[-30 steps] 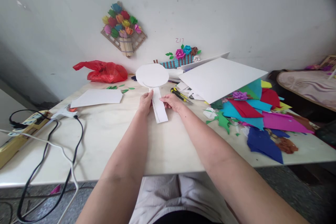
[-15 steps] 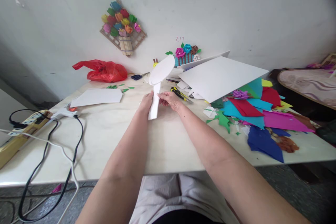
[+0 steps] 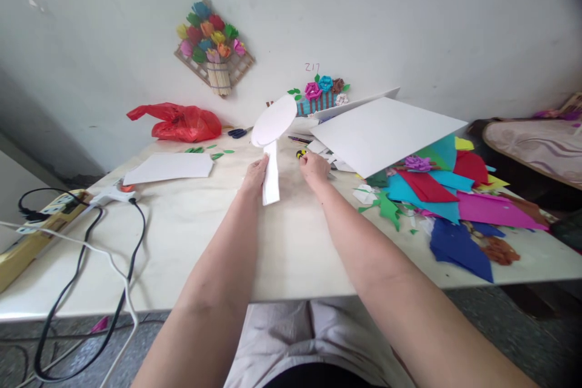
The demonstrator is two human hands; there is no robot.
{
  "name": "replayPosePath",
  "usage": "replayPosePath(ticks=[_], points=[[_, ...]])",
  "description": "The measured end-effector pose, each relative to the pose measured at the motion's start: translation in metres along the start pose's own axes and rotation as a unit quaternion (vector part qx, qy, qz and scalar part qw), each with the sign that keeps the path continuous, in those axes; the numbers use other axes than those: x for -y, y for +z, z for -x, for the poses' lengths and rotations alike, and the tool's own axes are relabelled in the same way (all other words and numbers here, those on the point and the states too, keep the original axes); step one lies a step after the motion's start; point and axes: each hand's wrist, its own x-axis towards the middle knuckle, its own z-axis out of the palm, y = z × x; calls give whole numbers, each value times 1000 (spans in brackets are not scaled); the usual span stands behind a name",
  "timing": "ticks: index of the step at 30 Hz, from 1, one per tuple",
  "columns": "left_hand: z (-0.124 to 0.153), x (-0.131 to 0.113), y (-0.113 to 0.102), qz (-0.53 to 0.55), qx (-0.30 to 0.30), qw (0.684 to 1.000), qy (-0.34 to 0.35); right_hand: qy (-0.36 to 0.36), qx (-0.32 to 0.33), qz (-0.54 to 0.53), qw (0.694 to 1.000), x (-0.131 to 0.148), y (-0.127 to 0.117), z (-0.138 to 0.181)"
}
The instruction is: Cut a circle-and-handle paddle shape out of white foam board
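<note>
My left hand (image 3: 255,176) is closed on a white board cut-out (image 3: 271,174), pinching the edge of its strip-like stem. At the top of the stem is a white oval (image 3: 274,120), tilted to the right. My right hand (image 3: 314,168) is apart from the cut-out, its fingers curled over a yellow-and-black utility knife (image 3: 301,154) on the table. Only the knife's near-left end shows clearly; the hand covers most of the rest. Small white scraps lie just behind that hand.
A large white board (image 3: 386,130) leans over coloured paper pieces (image 3: 425,188) on the right. Another white sheet (image 3: 170,168) lies left, near a red plastic bag (image 3: 186,123) and scissors (image 3: 239,132). Cables and a power strip (image 3: 45,224) occupy the left edge. Paper flowers (image 3: 318,90) stand at the wall.
My right hand has left the stem and moved right onto the utility knife. The cut-out, still in my left hand, has shifted and tilted slightly.
</note>
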Motion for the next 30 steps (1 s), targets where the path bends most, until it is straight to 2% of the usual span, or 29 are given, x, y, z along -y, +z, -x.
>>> replayPosePath(ticks=[3,7,14,21,30], points=[[-2,3,2,32,-14,999,4,-24,15,84,996,-6,-7,0],[-7,10,0,33,-18,999,3,-21,67,128,989,-9,-7,-2],[-7,8,-1,19,-32,999,-8,-15,34,147,988,-10,-2,-2],[-1,-1,-2,13,-11,998,-58,3,58,158,986,-16,4,-8],[2,-1,-2,-5,-4,999,-38,-25,38,124,991,-18,3,-7]])
